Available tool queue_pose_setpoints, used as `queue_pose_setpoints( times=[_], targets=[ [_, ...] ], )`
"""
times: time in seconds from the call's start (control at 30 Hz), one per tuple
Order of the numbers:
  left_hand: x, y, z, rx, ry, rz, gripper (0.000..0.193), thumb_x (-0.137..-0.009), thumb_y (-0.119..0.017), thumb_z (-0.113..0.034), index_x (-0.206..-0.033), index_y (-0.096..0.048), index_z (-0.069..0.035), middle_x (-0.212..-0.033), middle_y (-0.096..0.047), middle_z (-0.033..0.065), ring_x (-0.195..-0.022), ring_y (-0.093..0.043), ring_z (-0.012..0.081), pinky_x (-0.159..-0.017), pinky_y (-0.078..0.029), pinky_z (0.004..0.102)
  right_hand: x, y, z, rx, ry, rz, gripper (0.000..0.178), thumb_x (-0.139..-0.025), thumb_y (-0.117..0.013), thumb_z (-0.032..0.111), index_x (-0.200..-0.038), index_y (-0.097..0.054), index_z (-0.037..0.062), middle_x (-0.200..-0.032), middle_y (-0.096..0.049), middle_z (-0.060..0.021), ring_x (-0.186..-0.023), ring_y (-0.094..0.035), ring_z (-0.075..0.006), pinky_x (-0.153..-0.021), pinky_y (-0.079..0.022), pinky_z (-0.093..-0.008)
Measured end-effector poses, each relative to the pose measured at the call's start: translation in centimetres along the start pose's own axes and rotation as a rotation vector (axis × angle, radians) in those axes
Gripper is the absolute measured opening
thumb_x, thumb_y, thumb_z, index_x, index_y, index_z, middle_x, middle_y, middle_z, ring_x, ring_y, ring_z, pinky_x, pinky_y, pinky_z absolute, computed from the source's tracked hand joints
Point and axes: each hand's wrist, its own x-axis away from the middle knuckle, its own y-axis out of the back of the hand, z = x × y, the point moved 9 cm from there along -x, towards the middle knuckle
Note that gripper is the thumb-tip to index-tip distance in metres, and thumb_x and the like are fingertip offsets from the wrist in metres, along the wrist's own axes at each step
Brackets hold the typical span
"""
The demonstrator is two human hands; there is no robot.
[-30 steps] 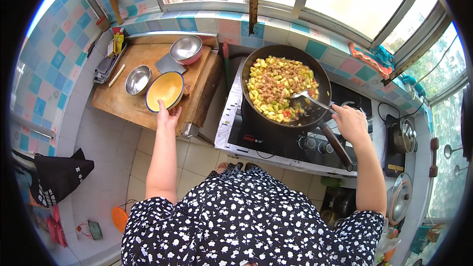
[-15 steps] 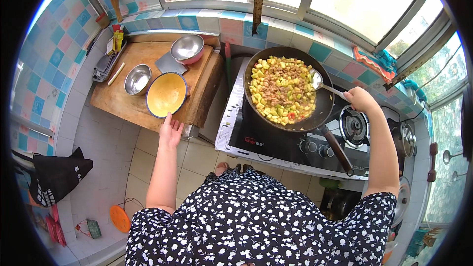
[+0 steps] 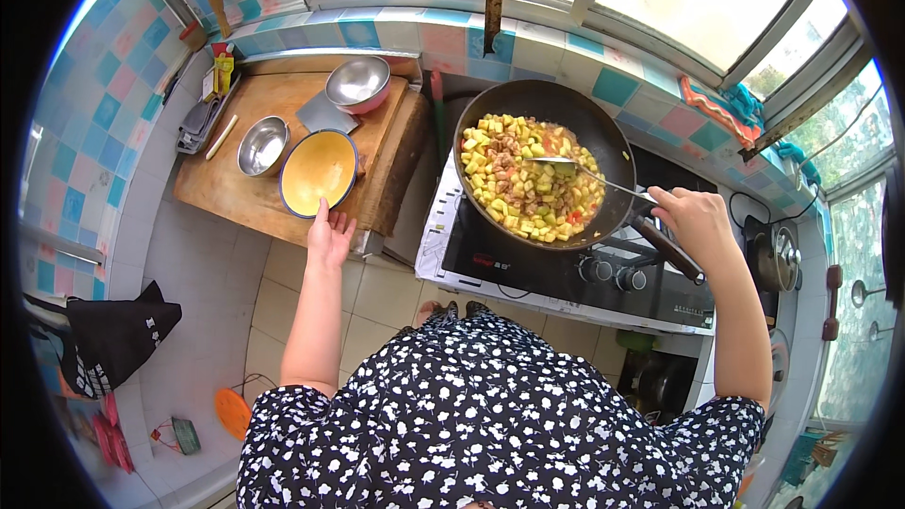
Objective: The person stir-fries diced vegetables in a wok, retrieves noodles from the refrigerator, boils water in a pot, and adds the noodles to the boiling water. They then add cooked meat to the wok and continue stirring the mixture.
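Note:
A metal cooking spoon [image 3: 556, 161] is in my right hand [image 3: 693, 221], closed round its handle end. Its head dips into diced yellow-green vegetables and small brown meat pieces [image 3: 514, 193] in a dark wok [image 3: 617, 137]. The wok's brown handle [image 3: 667, 247] points toward the lower right, partly under my right hand. My left hand [image 3: 330, 238] is palm up at the near rim of a yellow bowl with a blue edge [image 3: 319, 174]. Its thumb lies over the rim, and some fingers are hidden at the bowl. The bowl looks bare inside.
Two steel bowls, one plain [image 3: 264, 146] and one pink outside [image 3: 358, 85], stand on the wooden board [image 3: 217, 188] beside a flat grey blade [image 3: 325, 113]. The wok sits on a black gas stove [image 3: 547, 269]; a lidded pot [image 3: 775, 259] stands farther right.
The spoon has swept left from the wok's right side into the food. The wok has turned, its handle swinging right and up. My left hand has shifted slightly farther over the bowl's rim.

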Motion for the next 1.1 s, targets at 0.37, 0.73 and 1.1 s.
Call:
queue_pose_setpoints(
  times=[0.37,0.73,1.1],
  targets=[
    [13.0,-10.9,8.2,-0.347,0.389,0.487,0.019,-0.097,-0.052,-0.022,-0.1,-0.06,-0.005,-0.091,-0.062,0.0036,-0.083,-0.061,0.014,-0.07,-0.05,0.0266,5.3,-0.7,2.2,-0.432,-0.27,0.07,0.032,-0.083,-0.058,0.01,-0.114,-0.058,0.0027,-0.092,-0.062,-0.0148,-0.087,-0.062,-0.0326,-0.076,-0.05,-0.041],
    [26.7,-29.0,21.3,-0.257,0.885,0.883,0.023,-0.097,-0.053,-0.024,-0.108,-0.053,-0.005,-0.105,-0.061,0.0067,-0.095,-0.06,0.0167,-0.092,-0.049,0.0349,7.0,-0.9,6.8,-0.803,-0.013,0.151,0.07,-0.077,-0.074,0.038,-0.133,-0.049,0.0043,-0.136,-0.048,-0.0128,-0.123,-0.047,-0.0304,-0.103,-0.037,-0.0404],
    [20.0,-25.0,7.8,-2.139,-0.985,0.942,0.057,-0.085,-0.053,-0.007,-0.139,-0.035,-0.005,-0.091,-0.057,0.0116,-0.068,-0.062,0.0226,-0.059,-0.052,0.0345,9.3,-13.7,-7.1,-0.457,-0.45,0.343,0.046,-0.074,-0.075,0.036,-0.108,-0.058,0.0101,-0.087,-0.067,-0.0162,-0.084,-0.064,-0.0358,-0.075,-0.049,-0.0441]
  ],
)
